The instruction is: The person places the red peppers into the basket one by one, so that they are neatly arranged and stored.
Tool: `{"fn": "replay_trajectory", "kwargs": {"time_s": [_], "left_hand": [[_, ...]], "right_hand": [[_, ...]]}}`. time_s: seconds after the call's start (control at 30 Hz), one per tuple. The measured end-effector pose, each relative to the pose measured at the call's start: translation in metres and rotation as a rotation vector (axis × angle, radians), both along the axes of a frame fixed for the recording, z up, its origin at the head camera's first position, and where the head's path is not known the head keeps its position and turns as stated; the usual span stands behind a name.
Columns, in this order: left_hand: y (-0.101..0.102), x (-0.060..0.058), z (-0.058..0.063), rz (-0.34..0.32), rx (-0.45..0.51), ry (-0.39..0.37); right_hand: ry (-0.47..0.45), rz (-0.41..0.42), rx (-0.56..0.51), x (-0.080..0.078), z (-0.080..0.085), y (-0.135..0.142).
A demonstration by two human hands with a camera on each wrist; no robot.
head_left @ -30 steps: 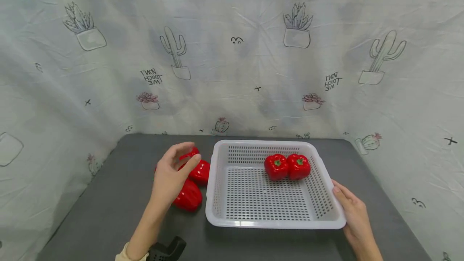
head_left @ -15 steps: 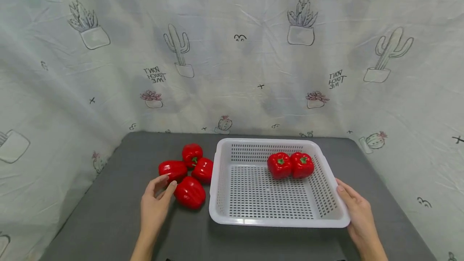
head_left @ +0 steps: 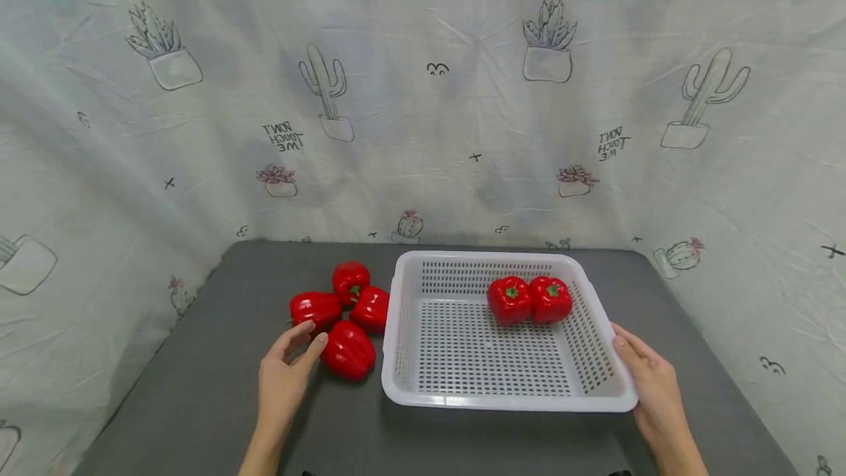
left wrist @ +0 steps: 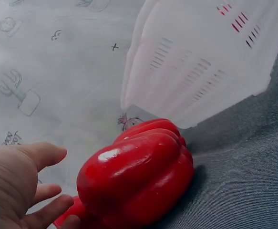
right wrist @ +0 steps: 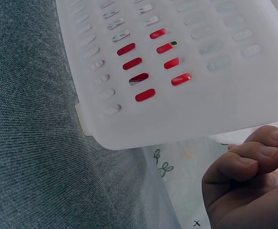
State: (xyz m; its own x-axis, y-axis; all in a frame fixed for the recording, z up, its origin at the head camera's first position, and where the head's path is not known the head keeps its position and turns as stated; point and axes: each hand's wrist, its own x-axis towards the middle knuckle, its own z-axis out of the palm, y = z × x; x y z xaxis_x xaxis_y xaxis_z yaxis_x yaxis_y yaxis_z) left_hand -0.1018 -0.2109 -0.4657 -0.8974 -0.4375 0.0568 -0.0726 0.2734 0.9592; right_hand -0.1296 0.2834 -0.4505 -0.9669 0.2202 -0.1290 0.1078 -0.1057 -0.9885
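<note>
The nearest red pepper (head_left: pixel 349 352) sits on the tabletop (head_left: pixel 198 388), just right of my left hand (head_left: pixel 283 374), whose fingers are half open and hold nothing; I can't tell whether they touch the pepper. My right hand (head_left: pixel 654 384) has its bent fingers gripping the right side of the white basket (head_left: pixel 509 403). I count three other red peppers (head_left: pixel 317 308) left of that single basket, and two peppers (head_left: pixel 509 302) inside, side by side.

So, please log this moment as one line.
left hand: beside nearest pepper; right hand: at right side of basket; inside: two peppers; outside: four peppers
</note>
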Motion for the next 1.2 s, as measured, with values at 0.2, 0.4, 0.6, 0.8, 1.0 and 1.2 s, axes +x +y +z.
{"fn": "replay_trajectory", "kwargs": {"time_s": [0.2,0.4,0.6,0.8,1.0,1.2], "left_hand": [[0.002,-0.005,-0.006,-0.043,-0.01,-0.044],[0.005,-0.008,-0.007,-0.069,-0.044,-0.077],[0.006,-0.008,-0.008,-0.089,-0.032,-0.158],[0.008,-0.008,-0.011,-0.093,-0.039,-0.231],[0.007,-0.009,-0.013,-0.081,-0.081,-0.256],[0.007,-0.01,-0.013,-0.111,-0.106,-0.252]], "right_hand": [[0.005,-0.002,0.008,-0.001,0.0,0.001],[0.018,-0.001,0.004,-0.002,0.002,0.001],[-0.008,-0.018,0.012,-0.002,0.001,0.0],[-0.031,-0.022,0.017,0.0,0.001,-0.001],[-0.051,-0.032,0.041,-0.002,0.001,-0.002],[-0.043,-0.028,0.037,-0.001,0.0,-0.001]]}}
